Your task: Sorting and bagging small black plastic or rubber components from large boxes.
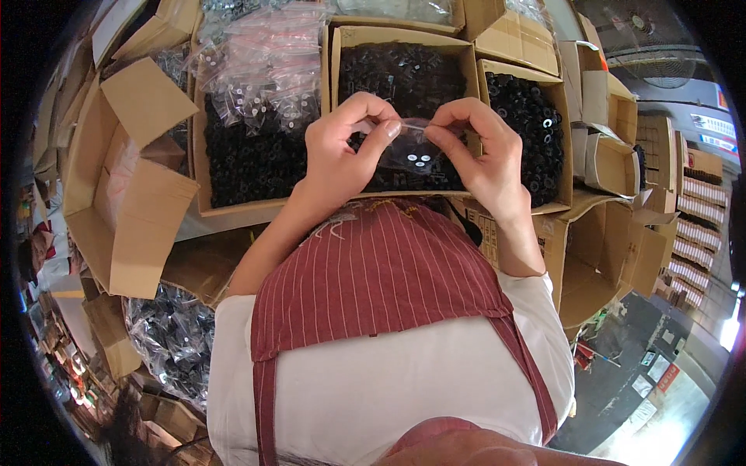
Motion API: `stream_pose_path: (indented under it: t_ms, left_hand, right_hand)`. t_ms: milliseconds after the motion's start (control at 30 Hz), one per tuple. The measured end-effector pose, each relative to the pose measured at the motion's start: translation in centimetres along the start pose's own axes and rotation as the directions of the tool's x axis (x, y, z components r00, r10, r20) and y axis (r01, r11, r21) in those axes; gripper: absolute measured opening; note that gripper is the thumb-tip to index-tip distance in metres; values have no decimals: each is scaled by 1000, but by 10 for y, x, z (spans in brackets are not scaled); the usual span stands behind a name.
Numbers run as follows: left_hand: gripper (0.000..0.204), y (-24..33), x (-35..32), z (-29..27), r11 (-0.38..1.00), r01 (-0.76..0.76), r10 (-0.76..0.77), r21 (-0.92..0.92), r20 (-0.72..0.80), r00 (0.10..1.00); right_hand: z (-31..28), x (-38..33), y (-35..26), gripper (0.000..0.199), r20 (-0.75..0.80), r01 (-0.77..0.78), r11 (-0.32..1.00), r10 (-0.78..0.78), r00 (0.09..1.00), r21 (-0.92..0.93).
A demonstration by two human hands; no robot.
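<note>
A small clear plastic bag (404, 158) hangs between my two hands, above a cardboard box of small black parts. A few little round white pieces (420, 159) show in its lower half. My left hand (342, 147) pinches the bag's top edge at one side between thumb and forefinger. At the other side of that edge, my right hand (488, 155) holds it in a similar pinch. The middle box (402, 36) lies directly below the bag, and its dark parts show through the film.
To the left, filled clear bags (260, 46) are heaped over black parts (249, 171). Black ring-shaped parts (536, 144) fill a box at the right. Open cartons (151, 225) stand at the left, and more bagged parts (171, 338) lie below. A fan (653, 66) is at the upper right.
</note>
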State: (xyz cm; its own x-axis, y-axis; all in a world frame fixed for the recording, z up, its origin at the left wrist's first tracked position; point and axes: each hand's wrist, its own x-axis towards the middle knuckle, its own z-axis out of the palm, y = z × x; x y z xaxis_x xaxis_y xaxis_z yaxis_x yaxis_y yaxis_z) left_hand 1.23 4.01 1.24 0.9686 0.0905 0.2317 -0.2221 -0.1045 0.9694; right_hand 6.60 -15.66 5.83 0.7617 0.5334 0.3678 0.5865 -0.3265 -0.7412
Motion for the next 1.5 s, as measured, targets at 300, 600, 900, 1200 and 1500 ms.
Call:
stream_pose_path:
  t_ms: [300,600,900,1200,1500]
  left_hand:
    - [3,-1,-3,3,998,13,-13,-55,3,1000]
    - [4,12,-3,4,998,-12,9,67,56,998]
    - [3,16,-4,-1,961,-154,137,228,91,986]
    - [2,20,8,-11,983,-161,154,89,71,985]
    - [9,12,9,-38,995,28,-38,91,109,993]
  right_hand:
    - [10,3,-1,16,102,176,978,-165,981,-111]
    - [14,-1,2,14,48,249,945,-244,968,-212]
    - [15,-4,-1,14,98,166,986,-163,982,-32]
    - [-8,-10,-4,20,161,288,917,-251,954,-276]
    - [-32,-30,-2,14,183,163,980,-141,973,-113]
